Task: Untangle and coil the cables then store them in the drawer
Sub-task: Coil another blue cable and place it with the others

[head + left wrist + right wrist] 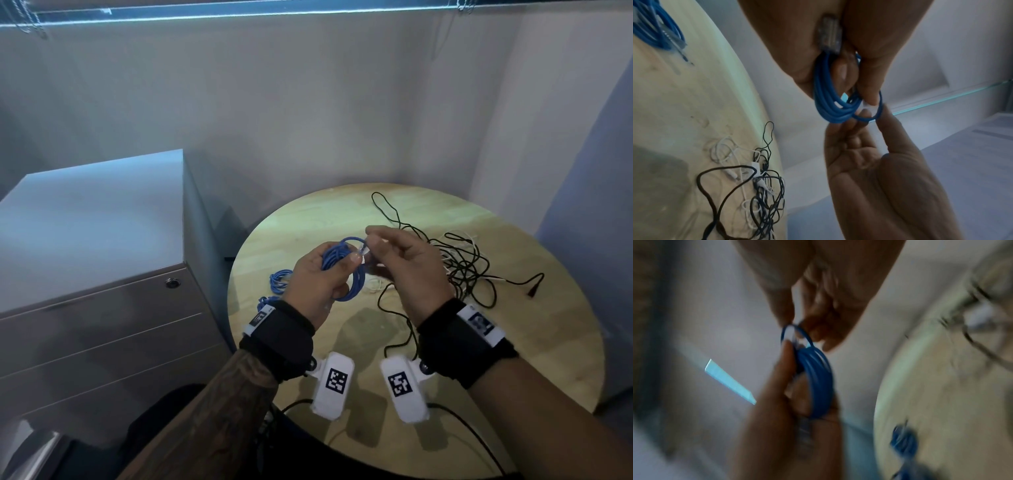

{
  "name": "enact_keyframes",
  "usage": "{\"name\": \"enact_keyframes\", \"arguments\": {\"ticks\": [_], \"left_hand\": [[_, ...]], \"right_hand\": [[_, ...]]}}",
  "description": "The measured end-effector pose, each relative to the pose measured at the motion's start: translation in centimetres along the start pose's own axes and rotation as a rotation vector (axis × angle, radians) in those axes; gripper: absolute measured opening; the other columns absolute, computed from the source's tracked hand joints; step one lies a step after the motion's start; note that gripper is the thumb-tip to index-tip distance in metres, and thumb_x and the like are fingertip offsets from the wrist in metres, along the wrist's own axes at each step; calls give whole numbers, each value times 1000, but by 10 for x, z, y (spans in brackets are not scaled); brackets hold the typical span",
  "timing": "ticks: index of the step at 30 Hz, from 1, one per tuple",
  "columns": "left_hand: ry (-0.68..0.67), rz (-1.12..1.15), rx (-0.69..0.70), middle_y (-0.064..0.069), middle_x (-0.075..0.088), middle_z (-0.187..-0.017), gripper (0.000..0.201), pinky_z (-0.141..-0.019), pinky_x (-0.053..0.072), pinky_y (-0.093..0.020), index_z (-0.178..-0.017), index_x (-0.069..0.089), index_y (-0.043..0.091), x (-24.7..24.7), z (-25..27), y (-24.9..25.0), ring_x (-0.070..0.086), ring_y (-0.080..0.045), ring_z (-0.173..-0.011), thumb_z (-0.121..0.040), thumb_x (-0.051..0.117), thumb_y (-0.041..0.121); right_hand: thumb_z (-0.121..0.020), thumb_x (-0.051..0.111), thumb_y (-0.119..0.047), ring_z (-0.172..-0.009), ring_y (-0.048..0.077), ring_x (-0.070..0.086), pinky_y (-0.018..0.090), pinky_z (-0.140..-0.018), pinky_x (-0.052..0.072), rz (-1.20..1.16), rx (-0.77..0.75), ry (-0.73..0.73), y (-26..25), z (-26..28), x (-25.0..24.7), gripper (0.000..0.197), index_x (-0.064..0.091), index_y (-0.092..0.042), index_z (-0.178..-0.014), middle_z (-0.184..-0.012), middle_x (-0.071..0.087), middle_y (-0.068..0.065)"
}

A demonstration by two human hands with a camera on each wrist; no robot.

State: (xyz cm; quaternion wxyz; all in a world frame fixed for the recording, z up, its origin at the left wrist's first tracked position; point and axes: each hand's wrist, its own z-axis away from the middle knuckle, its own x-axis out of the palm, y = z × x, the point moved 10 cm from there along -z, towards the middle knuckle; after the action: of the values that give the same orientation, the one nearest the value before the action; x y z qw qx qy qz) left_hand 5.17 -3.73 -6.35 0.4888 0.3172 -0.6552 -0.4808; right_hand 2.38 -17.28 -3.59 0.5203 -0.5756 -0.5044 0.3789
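Note:
My left hand (330, 274) grips a coiled blue cable (342, 263) above the round wooden table (342, 212). In the left wrist view the coil (828, 100) runs through the palm with a clear plug (828, 35) against it. My right hand (371, 245) pinches the coil's loose end loop (877, 112) between thumb and forefinger, right beside my left thumb. The right wrist view is blurred but shows the same coil (816, 378) between both hands. A tangle of black and white cables (462, 263) lies on the table behind my right hand.
Two more blue cable bundles (279, 279) (265, 301) lie on the table's left side. A grey metal drawer cabinet (102, 274) stands left of the table with its drawers closed. White walls enclose the corner behind. A black plug (534, 289) lies near the table's right edge.

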Motion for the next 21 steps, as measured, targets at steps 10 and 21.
{"name": "enact_keyframes", "arguments": {"ticks": [10, 21], "left_hand": [[-45, 25, -80, 3, 41, -60, 32, -47, 17, -26, -111, 62, 3, 4, -4, -13, 24, -9, -45, -93, 61, 30], [-221, -88, -245, -1, 22, -70, 34, -53, 17, -27, -120, 61, -7, 28, 26, -44, 19, -12, -55, -100, 49, 18]], "right_hand": [[-97, 60, -21, -89, 14, 72, 24, -71, 52, 215, 60, -106, 1, 3, 0, 16, 74, -17, -103, -94, 75, 2], [-94, 59, -11, -70, 17, 63, 28, -70, 52, 215, -49, 243, -20, -11, -60, 18, 72, 1, -91, -72, 71, 7]]}}
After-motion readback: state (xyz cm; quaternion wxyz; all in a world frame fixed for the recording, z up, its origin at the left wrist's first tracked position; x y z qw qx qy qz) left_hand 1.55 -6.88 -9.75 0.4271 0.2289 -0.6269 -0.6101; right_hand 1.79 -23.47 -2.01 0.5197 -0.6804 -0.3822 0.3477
